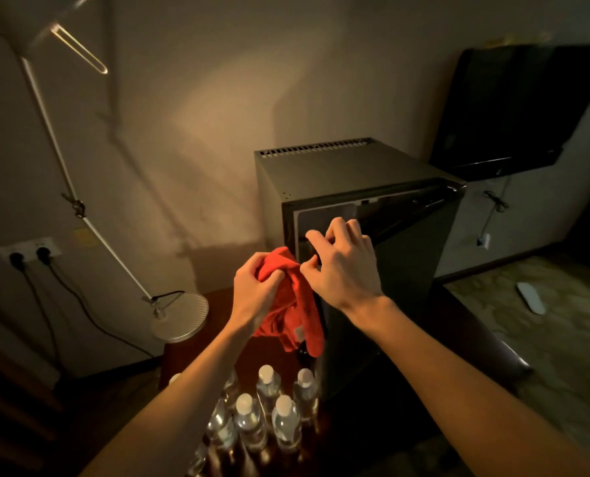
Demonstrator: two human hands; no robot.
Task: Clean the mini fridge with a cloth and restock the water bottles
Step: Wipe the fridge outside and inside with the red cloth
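The left hand (256, 293) has its grip closed on a bunched red cloth (295, 304), fingers curled into the upper folds while the rest of the fabric hangs down below the wrist; the cloth sits just in front of the left front edge of the black mini fridge (355, 187), whose top panel carries a row of vent slots along the back. The right hand (343, 266) is at the top left corner of the fridge door (403, 270), fingers curled over the door's upper edge and thumb close to the cloth; whether the thumb also pinches the fabric cannot be told. The door stands slightly ajar at the top, a pale strip of the inner frame showing behind the fingers. Below the hands, a cluster of clear water bottles (269, 407) with white caps stands upright on a dark worktop (407, 425), just left of the fridge's lower front; the bottles are close together, some touching. To the left, a white desk lamp (180, 315) with a round base and a long slanted arm rests at the worktop's far corner; two black plugs sit in a wall socket (28, 251) beyond it. On the right, a dark television (520, 108) is mounted on the wall, and a white remote (530, 297) lies on the patterned floor.
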